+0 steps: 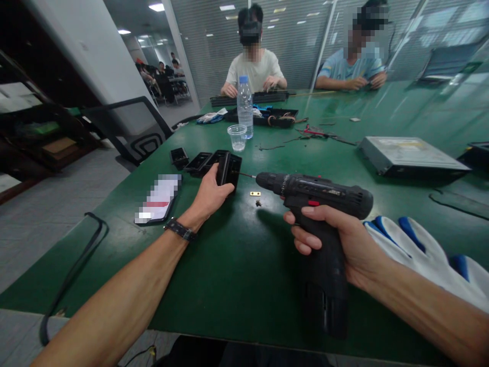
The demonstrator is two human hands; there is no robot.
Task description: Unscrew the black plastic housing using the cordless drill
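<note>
My right hand (324, 229) is wrapped round the grip of a black cordless drill (317, 191), its long thin bit pointing left. The bit's tip reaches a black plastic housing (232, 176); whether it sits in a screw there I cannot tell. My left hand (214, 188) grips that housing from the left, thumb at its near side and other fingers partly hidden behind it. A small brass-coloured plate (255, 193) with two holes lies just below the bit. Near it is a little cluster of dark screws or bits (259, 203).
More black plastic pieces (198, 162) lie behind my left hand. A phone (158, 199), plastic cup (237, 137), water bottle (245, 109), metal-topped box (412, 155) and white-blue gloves (420, 244) are on the green table (225, 300). Two people sit opposite, hands on their own work.
</note>
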